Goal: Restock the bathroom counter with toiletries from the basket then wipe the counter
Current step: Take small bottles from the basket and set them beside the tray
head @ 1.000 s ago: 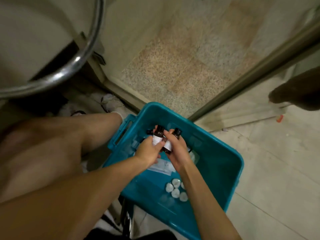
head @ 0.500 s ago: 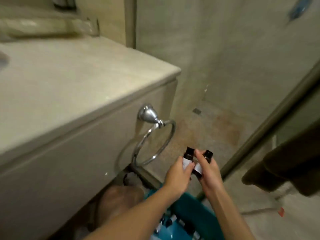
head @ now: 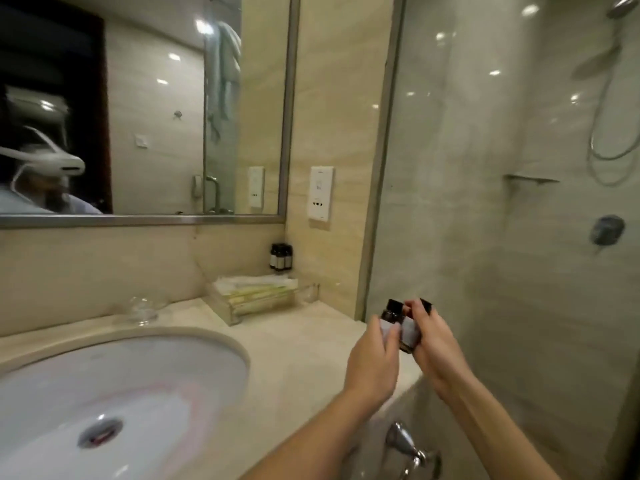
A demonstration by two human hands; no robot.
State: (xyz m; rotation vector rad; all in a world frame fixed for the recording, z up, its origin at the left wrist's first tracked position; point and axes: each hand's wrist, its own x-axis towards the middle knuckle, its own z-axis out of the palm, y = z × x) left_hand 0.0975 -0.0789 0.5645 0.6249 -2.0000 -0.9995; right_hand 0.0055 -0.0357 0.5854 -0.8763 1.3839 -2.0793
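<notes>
My left hand (head: 374, 358) grips a small dark bottle (head: 390, 315) with a white label and a black cap. Close beside it, my right hand (head: 433, 344) holds a second dark bottle (head: 410, 332) of the same kind. Both hands hover above the right end of the beige counter (head: 294, 368). Further small dark bottles (head: 280, 258) stand in the back corner of the counter against the wall. The basket is out of view.
A white sink basin (head: 121, 393) fills the left of the counter. A clear tray (head: 259, 299) with packets sits behind the hands, a glass dish (head: 142, 310) to its left. A mirror (head: 145, 109), a wall socket (head: 321, 195), the glass shower screen (head: 485, 202) and a towel ring mount (head: 412, 448) surround the counter.
I rose from the blue basket on the floor to the counter. Both hands lifted the two bottles from basket height to above the counter's right end.
</notes>
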